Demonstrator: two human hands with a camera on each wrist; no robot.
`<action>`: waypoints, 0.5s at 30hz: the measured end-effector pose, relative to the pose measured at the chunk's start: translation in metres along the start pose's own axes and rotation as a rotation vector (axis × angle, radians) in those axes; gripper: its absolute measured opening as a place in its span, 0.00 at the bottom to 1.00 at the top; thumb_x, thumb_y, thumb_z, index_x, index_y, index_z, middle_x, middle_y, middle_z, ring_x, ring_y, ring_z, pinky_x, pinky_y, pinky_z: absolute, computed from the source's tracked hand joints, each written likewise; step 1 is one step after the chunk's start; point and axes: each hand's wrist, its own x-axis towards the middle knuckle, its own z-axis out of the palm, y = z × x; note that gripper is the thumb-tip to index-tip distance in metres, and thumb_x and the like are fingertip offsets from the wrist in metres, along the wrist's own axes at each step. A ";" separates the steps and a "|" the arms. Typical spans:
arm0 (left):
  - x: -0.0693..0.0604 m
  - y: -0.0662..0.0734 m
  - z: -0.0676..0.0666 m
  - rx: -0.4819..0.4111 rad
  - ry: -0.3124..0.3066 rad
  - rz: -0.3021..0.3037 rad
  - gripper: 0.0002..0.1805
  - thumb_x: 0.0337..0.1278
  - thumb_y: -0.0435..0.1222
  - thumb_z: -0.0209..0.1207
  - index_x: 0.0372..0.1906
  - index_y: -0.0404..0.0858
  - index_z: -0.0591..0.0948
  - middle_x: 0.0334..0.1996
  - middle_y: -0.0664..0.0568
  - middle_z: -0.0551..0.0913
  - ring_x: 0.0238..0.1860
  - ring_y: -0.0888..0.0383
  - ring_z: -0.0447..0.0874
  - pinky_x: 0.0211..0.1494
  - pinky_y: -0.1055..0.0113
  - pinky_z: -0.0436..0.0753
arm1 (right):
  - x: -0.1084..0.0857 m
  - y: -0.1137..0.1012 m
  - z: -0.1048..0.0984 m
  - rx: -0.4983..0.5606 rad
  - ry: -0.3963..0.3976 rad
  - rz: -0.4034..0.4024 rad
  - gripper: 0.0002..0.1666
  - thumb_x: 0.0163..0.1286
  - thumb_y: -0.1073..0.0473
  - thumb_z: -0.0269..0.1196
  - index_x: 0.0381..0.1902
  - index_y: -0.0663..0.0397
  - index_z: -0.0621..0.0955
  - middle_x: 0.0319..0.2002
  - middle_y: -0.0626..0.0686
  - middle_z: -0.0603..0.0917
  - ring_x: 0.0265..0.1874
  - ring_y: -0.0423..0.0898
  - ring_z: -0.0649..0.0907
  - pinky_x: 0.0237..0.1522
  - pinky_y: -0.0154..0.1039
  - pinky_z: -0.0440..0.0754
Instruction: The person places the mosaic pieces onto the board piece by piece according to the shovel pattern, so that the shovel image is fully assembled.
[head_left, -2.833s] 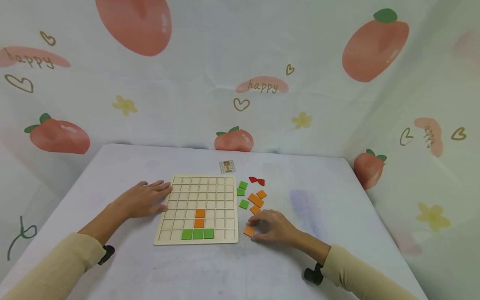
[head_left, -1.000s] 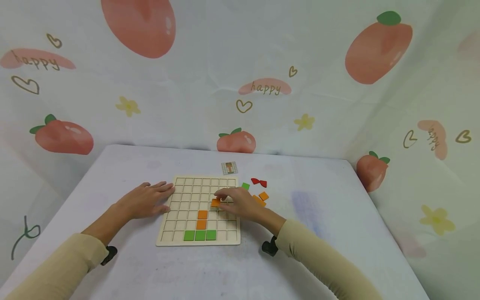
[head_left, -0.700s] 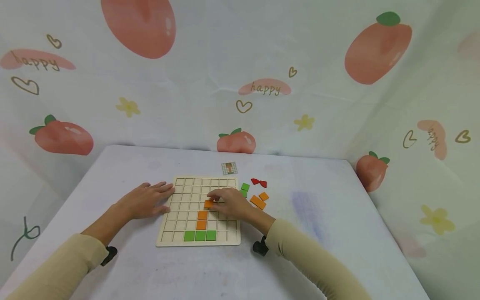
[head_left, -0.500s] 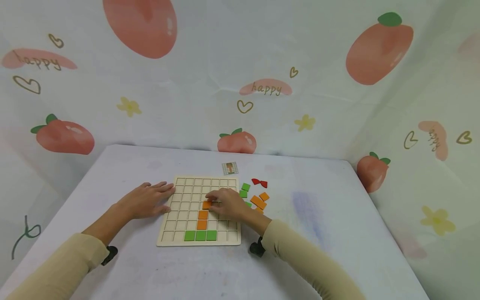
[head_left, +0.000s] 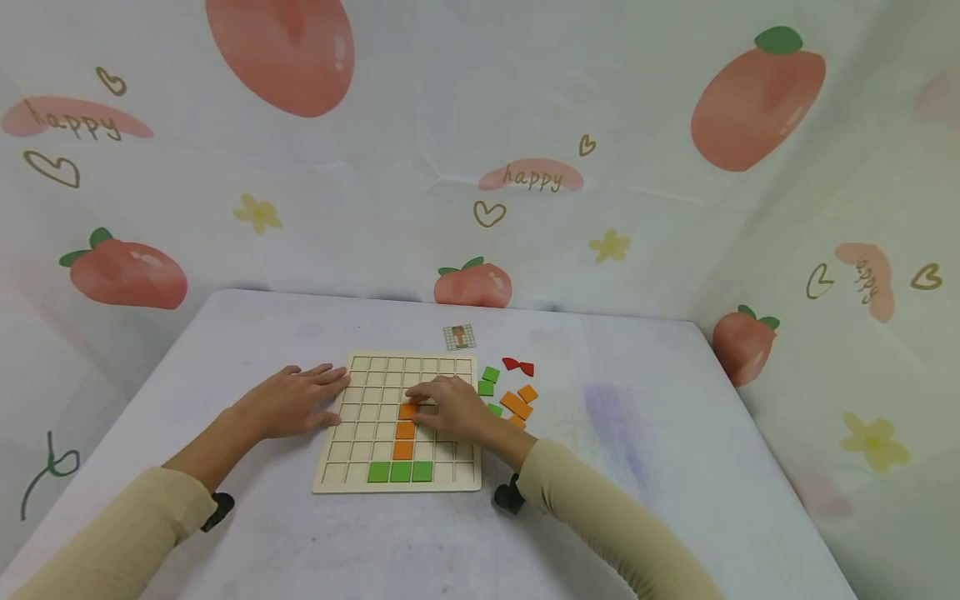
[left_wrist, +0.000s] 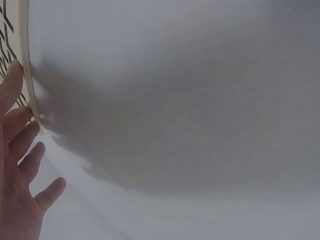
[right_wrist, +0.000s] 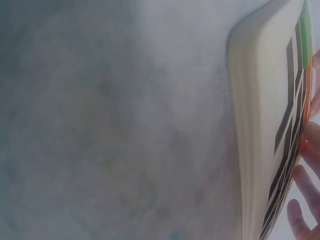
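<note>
A pale wooden grid board (head_left: 367, 397) lies on the table. My left hand (head_left: 292, 403) rests along its left edge, fingers spread; in the left wrist view the fingertips touch the board's rim (left_wrist: 25, 55). My right hand (head_left: 454, 407) pinches an orange square tile (head_left: 406, 412) between thumb and fingers, over the cell just above two laid orange tiles (head_left: 404, 431). Whether this tile lies flat in its cell I cannot tell. Below them, a row of green tiles (head_left: 401, 472) fills the bottom middle. In the right wrist view, the fingers (right_wrist: 311, 142) are partly cut off beside the board.
To the right of the board lie loose green tiles (head_left: 491, 374), several orange tiles (head_left: 516, 405) and red bow-shaped pieces (head_left: 518, 366). A small pattern card (head_left: 460, 337) lies behind the board. A patterned cloth (head_left: 375, 225) hangs beyond the table's far edge.
My right hand has picked up an orange tile from the right side and carried it left over the board, to the top of the orange column. The left hand has stayed in place.
</note>
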 end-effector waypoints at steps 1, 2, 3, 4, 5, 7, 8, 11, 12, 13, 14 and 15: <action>0.000 0.000 0.000 0.001 0.000 0.000 0.35 0.63 0.51 0.62 0.68 0.34 0.74 0.67 0.41 0.74 0.67 0.39 0.71 0.60 0.39 0.73 | 0.000 0.000 0.000 0.001 -0.004 0.001 0.21 0.66 0.53 0.70 0.56 0.51 0.84 0.47 0.44 0.88 0.49 0.40 0.83 0.58 0.37 0.75; 0.000 0.000 0.000 0.001 -0.001 0.000 0.35 0.63 0.51 0.62 0.68 0.34 0.74 0.67 0.41 0.74 0.67 0.39 0.71 0.60 0.39 0.73 | 0.000 0.000 -0.001 0.000 -0.008 0.001 0.21 0.66 0.53 0.70 0.56 0.51 0.84 0.47 0.44 0.88 0.49 0.41 0.83 0.58 0.37 0.75; 0.000 0.000 0.000 0.001 0.000 0.000 0.35 0.63 0.51 0.62 0.68 0.34 0.74 0.67 0.41 0.74 0.67 0.39 0.71 0.60 0.39 0.73 | 0.000 0.000 -0.001 -0.001 -0.013 0.003 0.22 0.66 0.53 0.70 0.56 0.51 0.84 0.47 0.44 0.88 0.50 0.41 0.83 0.58 0.37 0.75; 0.000 0.000 -0.001 0.001 0.000 0.001 0.35 0.63 0.51 0.62 0.68 0.34 0.74 0.67 0.41 0.74 0.67 0.39 0.71 0.60 0.39 0.73 | 0.000 0.000 -0.002 -0.002 -0.017 0.003 0.22 0.66 0.53 0.70 0.57 0.51 0.84 0.47 0.44 0.88 0.50 0.41 0.83 0.58 0.38 0.75; 0.000 0.000 -0.001 0.002 0.000 0.001 0.35 0.63 0.51 0.62 0.68 0.34 0.74 0.67 0.41 0.74 0.67 0.39 0.71 0.60 0.39 0.73 | 0.000 0.000 -0.002 -0.005 -0.020 0.002 0.22 0.66 0.54 0.70 0.57 0.51 0.84 0.47 0.44 0.88 0.50 0.41 0.83 0.59 0.38 0.75; 0.000 0.000 -0.001 0.006 0.001 0.002 0.35 0.63 0.51 0.62 0.68 0.34 0.74 0.67 0.41 0.74 0.67 0.39 0.71 0.59 0.39 0.73 | 0.000 0.000 -0.002 -0.005 -0.022 -0.003 0.23 0.66 0.54 0.70 0.58 0.51 0.83 0.47 0.44 0.88 0.51 0.41 0.83 0.59 0.38 0.75; 0.001 0.000 -0.001 0.007 0.003 0.003 0.35 0.63 0.51 0.62 0.67 0.34 0.74 0.67 0.41 0.74 0.67 0.39 0.72 0.59 0.39 0.74 | 0.001 0.000 -0.002 -0.006 -0.021 -0.007 0.23 0.66 0.54 0.70 0.58 0.51 0.83 0.47 0.44 0.88 0.51 0.42 0.83 0.60 0.38 0.74; 0.001 0.001 -0.001 0.014 0.004 0.005 0.35 0.63 0.51 0.62 0.67 0.34 0.74 0.66 0.41 0.75 0.67 0.39 0.72 0.59 0.39 0.74 | 0.001 0.000 -0.002 -0.003 -0.015 -0.019 0.23 0.66 0.54 0.70 0.58 0.52 0.83 0.47 0.44 0.88 0.51 0.42 0.83 0.60 0.37 0.74; 0.000 0.001 -0.001 0.015 0.003 0.004 0.35 0.63 0.51 0.62 0.67 0.34 0.74 0.67 0.41 0.75 0.67 0.39 0.72 0.59 0.39 0.74 | 0.000 0.000 -0.003 0.003 -0.015 -0.022 0.23 0.66 0.55 0.70 0.58 0.53 0.83 0.47 0.45 0.88 0.50 0.42 0.83 0.59 0.38 0.75; 0.000 0.001 -0.002 0.013 0.001 0.003 0.35 0.63 0.51 0.62 0.67 0.34 0.74 0.67 0.41 0.74 0.67 0.39 0.72 0.59 0.39 0.74 | 0.000 0.000 -0.004 0.006 -0.018 -0.025 0.23 0.66 0.55 0.70 0.58 0.53 0.83 0.47 0.45 0.88 0.50 0.42 0.83 0.59 0.37 0.75; 0.000 0.001 -0.002 0.011 0.000 0.000 0.35 0.63 0.51 0.62 0.67 0.34 0.74 0.67 0.41 0.74 0.67 0.39 0.71 0.59 0.39 0.74 | -0.001 0.000 -0.005 0.010 -0.018 -0.027 0.23 0.67 0.55 0.69 0.58 0.53 0.83 0.47 0.45 0.88 0.51 0.42 0.83 0.60 0.38 0.75; 0.000 0.001 -0.002 0.009 -0.002 -0.002 0.35 0.63 0.51 0.62 0.68 0.34 0.74 0.67 0.41 0.74 0.67 0.39 0.71 0.60 0.39 0.73 | -0.002 0.000 -0.007 0.021 -0.021 -0.024 0.23 0.67 0.56 0.69 0.59 0.54 0.82 0.47 0.45 0.88 0.51 0.41 0.83 0.60 0.38 0.75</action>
